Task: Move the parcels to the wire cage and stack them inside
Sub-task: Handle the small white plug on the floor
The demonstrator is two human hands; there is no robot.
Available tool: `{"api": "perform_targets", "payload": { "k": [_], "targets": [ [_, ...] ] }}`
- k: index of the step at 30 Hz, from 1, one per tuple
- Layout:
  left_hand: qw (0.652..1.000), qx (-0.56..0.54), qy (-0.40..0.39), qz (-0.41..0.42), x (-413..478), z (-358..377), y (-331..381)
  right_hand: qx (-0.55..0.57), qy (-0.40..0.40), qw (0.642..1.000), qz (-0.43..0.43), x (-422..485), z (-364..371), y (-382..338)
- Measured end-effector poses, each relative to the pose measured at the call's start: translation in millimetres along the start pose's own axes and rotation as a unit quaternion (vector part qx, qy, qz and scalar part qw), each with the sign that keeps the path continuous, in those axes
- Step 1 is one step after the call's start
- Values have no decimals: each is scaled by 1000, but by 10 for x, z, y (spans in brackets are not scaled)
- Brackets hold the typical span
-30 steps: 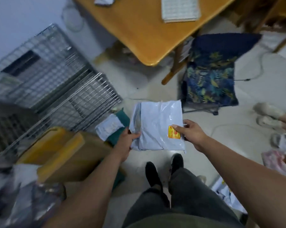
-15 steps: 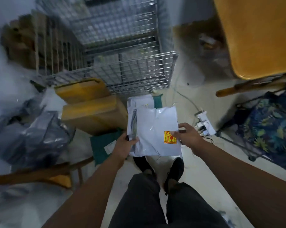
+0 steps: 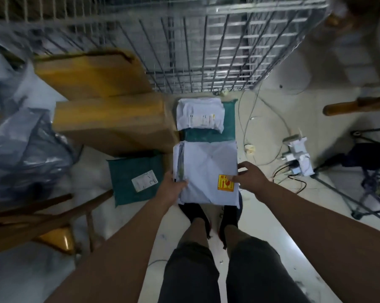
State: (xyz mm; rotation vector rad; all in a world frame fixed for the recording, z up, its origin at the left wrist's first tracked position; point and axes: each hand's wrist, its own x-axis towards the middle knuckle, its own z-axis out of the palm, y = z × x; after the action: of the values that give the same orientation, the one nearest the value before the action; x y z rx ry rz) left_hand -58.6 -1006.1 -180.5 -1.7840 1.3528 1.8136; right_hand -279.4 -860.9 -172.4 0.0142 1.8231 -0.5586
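Grips the white parcel (image 3: 208,167) between left hand (image 3: 171,190) and right hand (image 3: 253,178), fingers (image 3: 246,165) clasping its side edges, long axis pointing far toward the wire cage (image 3: 206,51), seemingly straight ahead.

The white parcel (image 3: 208,167) is flashing a yellow-and-red sticker (image 3: 226,182), a teal mailer (image 3: 127,178) is showing left, tan boxes (image 3: 112,119) sitting beyond.
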Motion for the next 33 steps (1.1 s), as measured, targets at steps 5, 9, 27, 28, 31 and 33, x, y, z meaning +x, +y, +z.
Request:
{"api": "perform_targets", "payload": {
  "k": [5,9,27,28,31,33],
  "targets": [
    [999,-22,4,-44,1002,193,-479,8,-13,999,30,981,345,283],
    [996,-40,10,-82,1739,428,-923,14,-10,999,48,1795,641,536],
    [998,-33,41,-30,3938,803,-1473,35,29,997,66,3846,1178,1027],
    [998,-33,42,-34,3945,788,-1460,35,25,997,69,3853,1176,1020],
    [998,4,57,-20,3870,753,-1451,19,19,997,72,3808,1167,1004],
    [997,31,69,-18,3720,716,-1401,-12,29,997,66,3681,1148,953]
  ]
}}
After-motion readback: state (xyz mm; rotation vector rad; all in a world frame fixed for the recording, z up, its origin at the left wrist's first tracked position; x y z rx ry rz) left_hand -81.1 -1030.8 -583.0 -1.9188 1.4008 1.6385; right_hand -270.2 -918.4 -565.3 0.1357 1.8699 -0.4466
